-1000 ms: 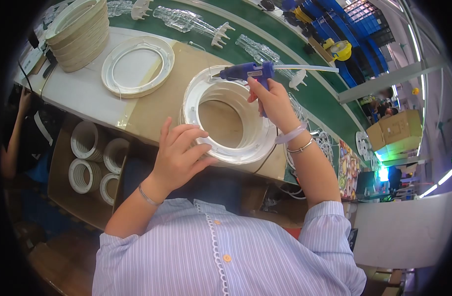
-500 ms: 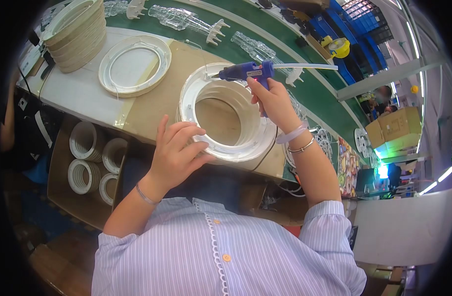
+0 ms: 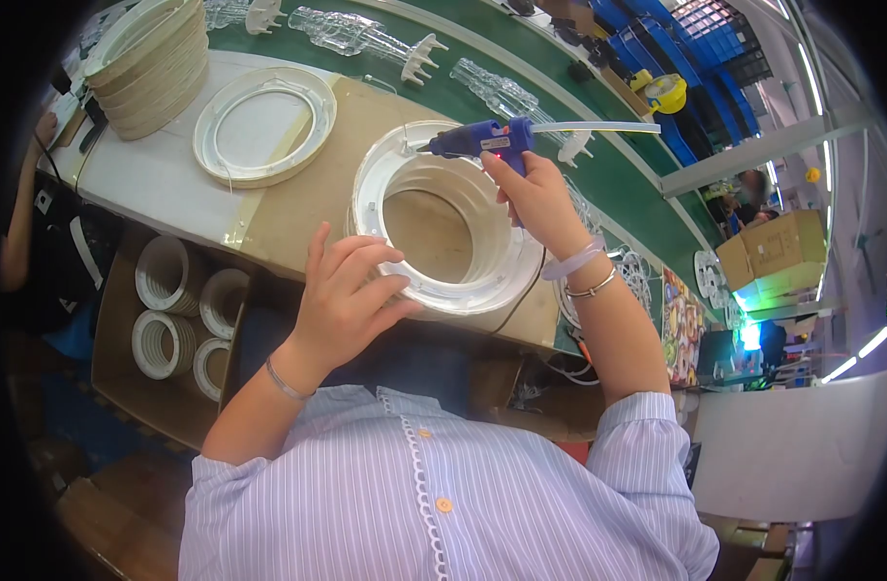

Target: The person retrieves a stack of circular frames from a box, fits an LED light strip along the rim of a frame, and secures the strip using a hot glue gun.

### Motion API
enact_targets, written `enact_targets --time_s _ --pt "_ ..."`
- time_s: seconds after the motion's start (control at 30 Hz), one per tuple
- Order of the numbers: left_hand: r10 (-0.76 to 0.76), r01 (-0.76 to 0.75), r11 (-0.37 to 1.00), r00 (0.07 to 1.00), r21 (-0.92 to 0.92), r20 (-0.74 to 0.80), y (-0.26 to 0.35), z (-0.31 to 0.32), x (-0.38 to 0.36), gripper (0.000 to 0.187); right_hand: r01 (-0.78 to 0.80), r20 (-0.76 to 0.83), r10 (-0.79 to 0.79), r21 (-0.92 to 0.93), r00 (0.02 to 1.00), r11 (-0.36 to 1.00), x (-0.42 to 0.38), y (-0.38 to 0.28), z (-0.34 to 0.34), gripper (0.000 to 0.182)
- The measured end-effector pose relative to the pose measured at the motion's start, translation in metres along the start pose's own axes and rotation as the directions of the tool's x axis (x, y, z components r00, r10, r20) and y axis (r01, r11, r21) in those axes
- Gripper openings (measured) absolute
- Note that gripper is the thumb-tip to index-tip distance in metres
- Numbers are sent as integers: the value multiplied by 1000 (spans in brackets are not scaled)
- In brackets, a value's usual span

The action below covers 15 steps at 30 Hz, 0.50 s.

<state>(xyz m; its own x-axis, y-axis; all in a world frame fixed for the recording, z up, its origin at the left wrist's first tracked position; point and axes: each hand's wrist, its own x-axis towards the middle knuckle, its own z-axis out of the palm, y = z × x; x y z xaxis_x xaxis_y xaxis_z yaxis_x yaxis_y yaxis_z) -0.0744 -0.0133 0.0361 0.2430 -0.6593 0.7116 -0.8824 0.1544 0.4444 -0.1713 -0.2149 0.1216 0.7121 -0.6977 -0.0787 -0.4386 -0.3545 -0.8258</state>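
In front of me stands a stack of white rings (image 3: 371, 184) on the brown-covered table. My right hand (image 3: 535, 194) is closed around a blue glue gun (image 3: 468, 141), with a long white glue stick (image 3: 598, 127) poking out of its back end. The gun's nozzle points left, right at the top ring's upper edge, where a thin wire lies. My left hand (image 3: 351, 286) rests its fingers on the near left rim of the top ring, thumb and fingers apart.
Left of the stack lies another white ring (image 3: 206, 145); behind it rises a tall ring stack (image 3: 158, 97). Clear plastic parts (image 3: 366, 41) lie along the green surface (image 3: 443, 77). A carton (image 3: 119, 368) below holds more rings. At the far left a person's arm (image 3: 19, 223) shows.
My hands and the glue gun hold almost the same place. At the far left, the other person's hand has come into view near the table edge.
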Motion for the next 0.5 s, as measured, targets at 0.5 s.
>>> enact_targets --time_s 0.5 --pt "87 -71 970 994 233 -60 3 -1 -6 29 -11 223 -27 168 974 986 -37 -3 6 24"
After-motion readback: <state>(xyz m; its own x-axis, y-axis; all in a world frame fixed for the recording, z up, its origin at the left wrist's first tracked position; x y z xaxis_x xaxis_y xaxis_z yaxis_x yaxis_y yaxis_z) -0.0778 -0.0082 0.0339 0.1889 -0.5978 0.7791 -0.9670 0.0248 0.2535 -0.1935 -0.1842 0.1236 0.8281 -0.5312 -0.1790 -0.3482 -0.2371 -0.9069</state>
